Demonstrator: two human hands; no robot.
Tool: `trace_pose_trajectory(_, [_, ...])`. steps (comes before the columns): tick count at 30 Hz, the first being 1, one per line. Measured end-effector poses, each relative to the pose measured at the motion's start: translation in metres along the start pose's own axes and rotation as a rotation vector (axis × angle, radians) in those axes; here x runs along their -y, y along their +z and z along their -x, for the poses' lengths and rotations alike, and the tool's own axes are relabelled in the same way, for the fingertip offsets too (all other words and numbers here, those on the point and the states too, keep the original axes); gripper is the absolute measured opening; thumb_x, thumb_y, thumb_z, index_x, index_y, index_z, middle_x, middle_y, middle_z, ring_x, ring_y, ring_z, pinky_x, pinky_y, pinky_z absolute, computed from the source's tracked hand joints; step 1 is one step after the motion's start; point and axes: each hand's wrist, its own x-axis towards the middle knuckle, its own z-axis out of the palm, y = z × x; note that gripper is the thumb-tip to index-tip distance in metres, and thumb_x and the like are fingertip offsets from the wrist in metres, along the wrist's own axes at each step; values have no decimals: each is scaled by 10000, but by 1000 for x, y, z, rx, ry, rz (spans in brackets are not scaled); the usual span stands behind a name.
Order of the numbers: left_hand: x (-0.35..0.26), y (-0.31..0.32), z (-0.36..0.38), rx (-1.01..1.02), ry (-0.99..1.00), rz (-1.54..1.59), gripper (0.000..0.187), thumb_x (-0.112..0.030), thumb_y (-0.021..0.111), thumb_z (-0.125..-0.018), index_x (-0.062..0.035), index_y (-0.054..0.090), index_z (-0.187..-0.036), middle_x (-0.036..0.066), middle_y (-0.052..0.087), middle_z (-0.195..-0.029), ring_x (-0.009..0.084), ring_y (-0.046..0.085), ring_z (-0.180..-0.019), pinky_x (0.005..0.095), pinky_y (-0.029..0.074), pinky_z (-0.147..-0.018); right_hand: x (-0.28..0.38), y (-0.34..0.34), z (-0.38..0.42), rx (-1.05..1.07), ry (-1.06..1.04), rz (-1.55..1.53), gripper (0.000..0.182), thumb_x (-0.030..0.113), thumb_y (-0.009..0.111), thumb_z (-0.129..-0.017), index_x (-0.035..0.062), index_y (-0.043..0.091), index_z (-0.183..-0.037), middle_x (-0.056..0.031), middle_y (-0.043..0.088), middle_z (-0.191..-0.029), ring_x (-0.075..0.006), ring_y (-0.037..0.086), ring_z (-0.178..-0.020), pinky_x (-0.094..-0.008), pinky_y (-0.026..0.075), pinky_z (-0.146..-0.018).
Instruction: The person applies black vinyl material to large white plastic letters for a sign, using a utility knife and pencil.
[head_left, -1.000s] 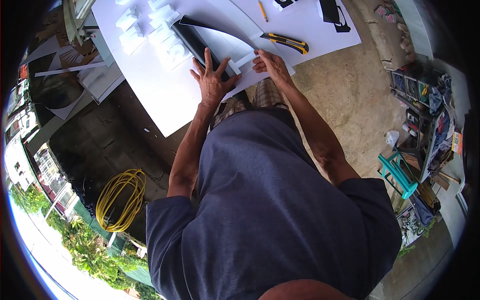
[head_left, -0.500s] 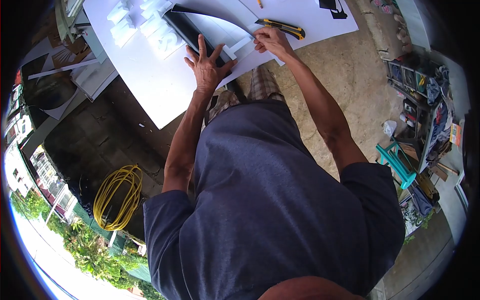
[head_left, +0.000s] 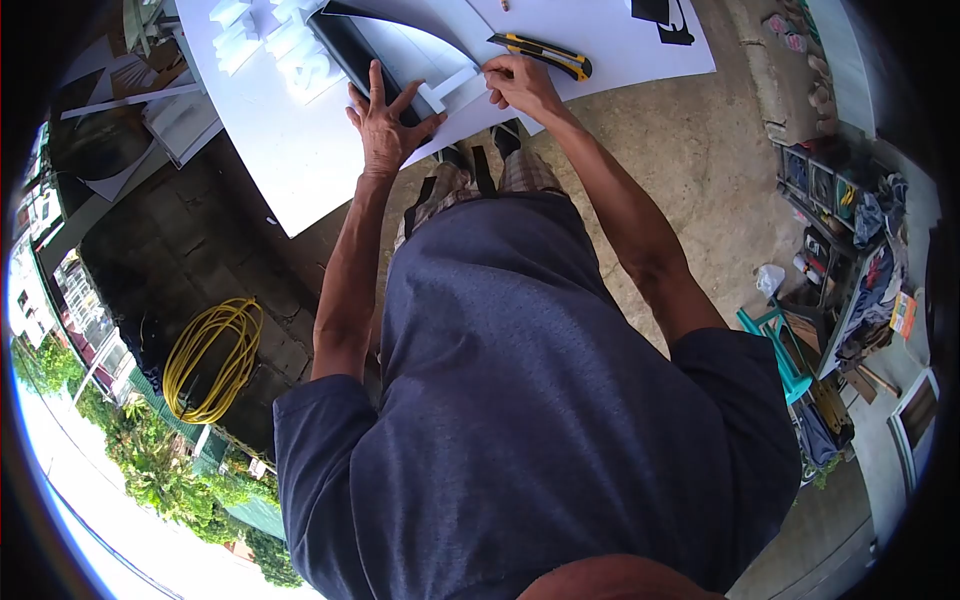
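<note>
My left hand [head_left: 382,128] lies with its fingers spread, pressing on a long black rolled or folded strip of thin sheet [head_left: 352,52] on the white table surface [head_left: 272,150]. From the far end of that strip a thin black edge curves across to my right hand [head_left: 522,85]. The fingers of my right hand are closed in a pinch at the end of this curving edge. Between the hands lies a small white T-shaped piece [head_left: 447,90]. A yellow and black utility knife [head_left: 545,55] rests just beyond my right hand.
White cut-out letter shapes [head_left: 292,45] stand at the table's far left. Black cut pieces [head_left: 665,18] lie at its far right. A coiled yellow cable [head_left: 212,360] is on the left; a teal stool [head_left: 778,355] and cluttered shelves [head_left: 825,200] are on the right.
The view has shifted slightly, so the table and both hands appear a little further left and up. Both hands keep the same hold, the left spread and the right pinched.
</note>
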Motion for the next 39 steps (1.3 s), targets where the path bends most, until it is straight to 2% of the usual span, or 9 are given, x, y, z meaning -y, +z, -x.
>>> trace_pose_trajectory(7, [0,1,1,8,-26,-16,721,-617,888,-624,-303,736,-1256,73,210,-1689,606,184,-1452,752,275,-1088,-6,-7,-4,86,40,-95,251,124,556,-1039,-62,648,-1181,-123,706,-919,-178,725,-732,-293,602,-619])
trace_pose_trajectory(9, [3,5,0,-17,10,32,729,-656,867,-625,-308,739,-1253,49,199,-1688,610,152,-1454,791,235,-1081,-6,-10,-4,99,45,-158,274,128,530,-1052,-75,631,-1206,-139,707,-929,-200,733,-760,-301,612,-647])
trace_pose_trajectory(18, [5,7,1,-46,11,65,719,-699,842,-626,-334,743,-1238,77,225,-1671,610,153,-1449,794,226,-1085,-1,-11,-5,128,35,-138,295,161,541,-1056,-43,626,-1252,-140,706,-927,-208,735,-757,-305,616,-648])
trace_pose_trajectory(25, [0,3,0,-52,4,64,705,-672,855,-623,-309,757,-1219,79,217,-1677,588,172,-1444,771,236,-1081,1,-11,-8,113,56,-139,327,245,583,-1038,-22,660,-1212,-109,707,-849,-185,740,-684,-285,617,-591])
trace_pose_trajectory(27, [-4,0,0,-14,-27,15,711,-617,891,-620,-275,755,-1229,82,219,-1677,573,202,-1450,735,267,-1108,5,-11,-7,112,37,-124,374,313,597,-1031,-11,669,-1205,-106,704,-839,-183,738,-674,-286,614,-578])
trace_pose_trajectory(30, [-1,4,1,-20,-29,30,716,-639,882,-608,-300,754,-1226,77,198,-1684,575,170,-1459,756,234,-1105,13,-7,-8,72,115,-30,530,501,622,-982,7,696,-1158,-99,705,-787,-177,734,-647,-281,603,-546])
trace_pose_trajectory(32, [1,5,1,-25,-22,45,711,-659,867,-610,-315,754,-1222,71,191,-1687,582,151,-1463,762,201,-1111,20,-4,-8,69,100,72,547,523,635,-966,10,705,-1144,-94,705,-747,-176,729,-625,-279,597,-538])
trace_pose_trajectory(34, [-3,3,1,-37,-32,42,717,-610,902,-596,-267,767,-1211,75,195,-1686,572,169,-1462,764,228,-1114,28,-1,-7,53,65,201,544,532,681,-929,21,732,-1106,-91,704,-657,-175,720,-576,-282,585,-524])
trace_pose_trajectory(39, [-2,4,2,-21,-68,91,732,-632,889,-602,-286,753,-1232,71,181,-1692,590,99,-1485,789,177,-1126,27,3,-11,69,61,241,481,467,711,-921,15,740,-1083,-109,723,-691,-184,730,-592,-282,587,-521])
